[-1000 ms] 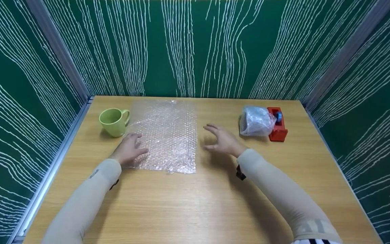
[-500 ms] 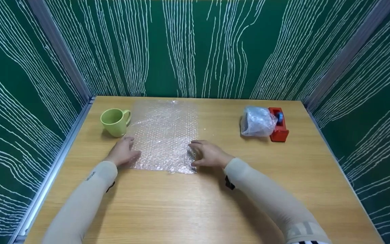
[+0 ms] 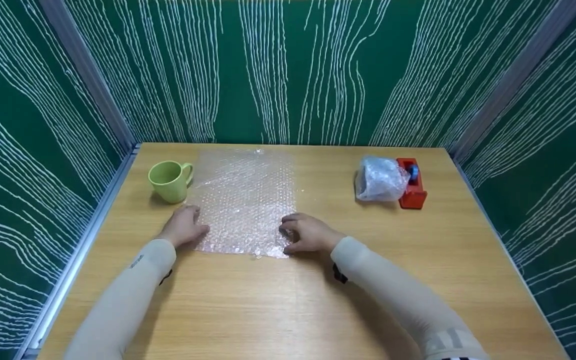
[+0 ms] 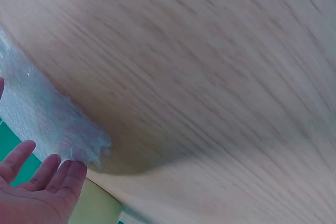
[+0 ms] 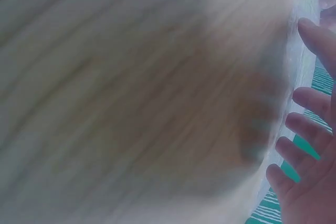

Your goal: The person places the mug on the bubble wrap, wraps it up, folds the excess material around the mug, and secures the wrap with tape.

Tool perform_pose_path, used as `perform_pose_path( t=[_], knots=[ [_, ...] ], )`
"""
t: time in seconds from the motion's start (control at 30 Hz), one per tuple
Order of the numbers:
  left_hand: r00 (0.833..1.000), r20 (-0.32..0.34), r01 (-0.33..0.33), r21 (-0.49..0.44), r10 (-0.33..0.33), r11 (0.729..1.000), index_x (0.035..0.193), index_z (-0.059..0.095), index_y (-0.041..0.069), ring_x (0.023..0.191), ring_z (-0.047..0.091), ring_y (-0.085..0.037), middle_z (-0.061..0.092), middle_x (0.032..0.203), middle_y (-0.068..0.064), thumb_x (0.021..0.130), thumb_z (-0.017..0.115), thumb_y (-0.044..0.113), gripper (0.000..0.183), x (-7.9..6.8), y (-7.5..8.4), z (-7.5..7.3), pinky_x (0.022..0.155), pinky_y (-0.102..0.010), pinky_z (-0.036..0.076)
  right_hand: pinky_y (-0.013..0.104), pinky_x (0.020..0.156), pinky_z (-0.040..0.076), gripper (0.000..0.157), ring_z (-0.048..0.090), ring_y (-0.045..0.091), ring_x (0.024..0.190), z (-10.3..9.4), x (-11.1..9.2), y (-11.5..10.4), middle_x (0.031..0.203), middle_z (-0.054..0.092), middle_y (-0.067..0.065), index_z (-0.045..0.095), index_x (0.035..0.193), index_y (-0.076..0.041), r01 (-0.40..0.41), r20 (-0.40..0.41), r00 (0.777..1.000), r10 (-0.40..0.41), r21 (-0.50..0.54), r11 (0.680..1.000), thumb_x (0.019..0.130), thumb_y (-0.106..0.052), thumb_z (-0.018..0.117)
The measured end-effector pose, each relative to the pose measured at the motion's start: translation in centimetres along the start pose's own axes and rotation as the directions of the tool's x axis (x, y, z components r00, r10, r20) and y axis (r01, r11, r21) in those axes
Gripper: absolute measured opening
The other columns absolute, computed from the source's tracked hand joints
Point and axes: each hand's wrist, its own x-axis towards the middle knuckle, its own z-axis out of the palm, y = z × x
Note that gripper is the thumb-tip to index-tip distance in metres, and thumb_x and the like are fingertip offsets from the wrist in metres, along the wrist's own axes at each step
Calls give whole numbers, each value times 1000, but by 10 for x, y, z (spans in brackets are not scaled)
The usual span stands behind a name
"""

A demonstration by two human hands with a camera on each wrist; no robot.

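A sheet of bubble wrap lies flat on the wooden table. At its left near edge is my left hand, fingertips touching the wrap. My right hand is at the opposite edge, its thumb and fingers spread apart against the sheet's near right corner. In the left wrist view, loosely extended fingers reach the edge of the wrap. The right wrist view shows separated fingers along the other edge, not curled round it. A green mug stands upright just beyond my left hand.
At the right back, a bundle wrapped in bubble wrap lies against a red tape dispenser. Green walls with white wavy lines enclose the back and sides of the table.
My right hand has moved left and nearer, from beside the wrap to its right edge. The left hand has shifted slightly left and nearer. The sheet has slid slightly right.
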Motion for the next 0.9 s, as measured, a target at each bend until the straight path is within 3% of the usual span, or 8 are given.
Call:
perform_pose_path(
  t=[0.23, 0.33, 0.73, 0.9],
  knots=[
    [998, -9, -57, -7, 57, 998, 144, 54, -18, 134, 58, -53, 61, 139, -38, 94, 72, 21, 66, 4, 5, 5, 121, -62, 44, 51, 120, 49, 51, 62, 42, 135, -2, -12, 11, 140, 70, 19, 76, 125, -4, 64, -67, 996, -64, -11, 998, 87, -36, 88],
    [999, 2, -43, -20, 43, 999, 145, 54, -17, 132, 60, -51, 61, 137, -37, 94, 73, 21, 66, 6, 7, 7, 121, -61, 45, 51, 116, 52, 46, 64, 41, 128, -4, -18, 13, 132, 73, 18, 77, 119, -4, 66, -83, 994, -66, -5, 998, 86, -33, 90],
    [999, 34, -8, -19, 8, 1000, 154, 48, -12, 142, 53, -50, 55, 148, -34, 96, 72, 28, 74, 12, 20, 18, 127, -61, 38, 51, 113, 54, 48, 65, 36, 124, -9, -42, 23, 128, 75, 13, 79, 120, -8, 16, -83, 996, -15, 17, 1000, 81, -31, 94],
    [999, 23, -46, 9, 46, 999, 149, 53, -13, 139, 55, -51, 58, 145, -34, 94, 74, 27, 71, 16, 25, 23, 125, -61, 40, 50, 111, 55, 48, 65, 34, 121, -9, -51, 27, 127, 75, 12, 79, 120, -8, 10, -76, 997, -8, 22, 1000, 81, -32, 94]
  ],
)
